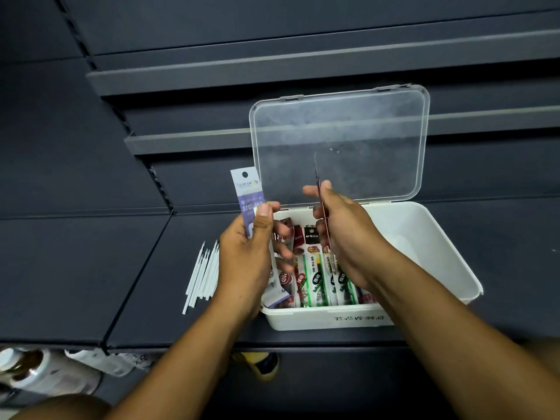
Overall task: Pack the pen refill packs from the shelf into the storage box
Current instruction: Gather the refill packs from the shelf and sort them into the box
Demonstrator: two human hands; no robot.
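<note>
A dark shelf (91, 268) fills most of the view, with more dark shelf tiers rising toward 12 o'clock. On it, at about 4 o'clock from the middle of the view, sits a white storage box (439, 237). Its clear lid (339, 140) stands open at the box's 12 o'clock edge.

The left hand (245, 262) is at the box's 9 o'clock rim. It holds a purple refill pack (247, 192) upright over the 10 o'clock corner, with the thumb pressed on the front and the fingers curled behind.

The right hand (342, 234) is over the middle of the box. It pinches a second refill pack (318, 177) between thumb and fingers; this pack is seen edge-on, so its face cannot be read.

A row of packed refill packs (315, 277) lies side by side in the box's 9 o'clock half, running from 12 to 6. The 3 o'clock half shows bare white floor.

A bundle of loose white refills (203, 274) lies on the shelf just beside the box at its 9 o'clock.
</note>
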